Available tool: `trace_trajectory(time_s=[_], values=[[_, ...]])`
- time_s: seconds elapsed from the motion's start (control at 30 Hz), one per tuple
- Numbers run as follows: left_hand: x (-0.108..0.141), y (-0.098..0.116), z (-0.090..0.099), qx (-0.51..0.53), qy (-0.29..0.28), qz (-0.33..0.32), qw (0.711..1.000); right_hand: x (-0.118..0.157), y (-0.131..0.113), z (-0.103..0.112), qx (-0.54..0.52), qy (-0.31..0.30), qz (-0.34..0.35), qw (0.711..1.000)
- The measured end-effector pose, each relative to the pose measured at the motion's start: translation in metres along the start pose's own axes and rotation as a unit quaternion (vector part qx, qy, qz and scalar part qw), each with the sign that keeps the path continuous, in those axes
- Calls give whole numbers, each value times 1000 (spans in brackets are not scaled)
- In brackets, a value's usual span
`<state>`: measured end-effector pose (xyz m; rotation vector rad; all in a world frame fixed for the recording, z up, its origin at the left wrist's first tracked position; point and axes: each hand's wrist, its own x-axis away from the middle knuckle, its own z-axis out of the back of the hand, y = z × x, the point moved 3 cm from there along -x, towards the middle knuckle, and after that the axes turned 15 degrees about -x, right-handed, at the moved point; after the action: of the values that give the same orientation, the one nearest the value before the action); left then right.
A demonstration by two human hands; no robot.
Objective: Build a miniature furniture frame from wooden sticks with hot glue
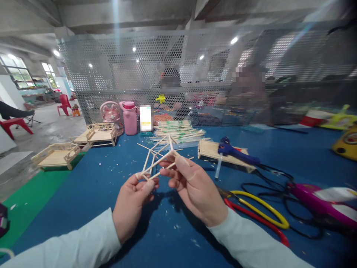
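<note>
Above the blue surface (92, 193), my left hand (128, 204) and my right hand (203, 194) hold, with pinched fingers (184, 166), one thin wooden frame (157, 163).

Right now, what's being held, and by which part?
A wooden stick frame: left hand at its near-left corner, right hand at its right side.
</note>
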<state>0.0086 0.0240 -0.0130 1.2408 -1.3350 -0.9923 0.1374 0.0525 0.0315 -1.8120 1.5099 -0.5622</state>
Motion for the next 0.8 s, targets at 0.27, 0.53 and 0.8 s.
trace_trajectory(time_s=[0.27,0.53,0.8], values=[[4,-1,9,-82,53,-1,995,-5,-12,2,179,-56,47,981],[-20,26,18,-212,-43,-228,949,-11,3,12,280,-150,-87,944],[-16,18,24,-279,-124,-260,916,-9,8,12,217,-135,-91,963]])
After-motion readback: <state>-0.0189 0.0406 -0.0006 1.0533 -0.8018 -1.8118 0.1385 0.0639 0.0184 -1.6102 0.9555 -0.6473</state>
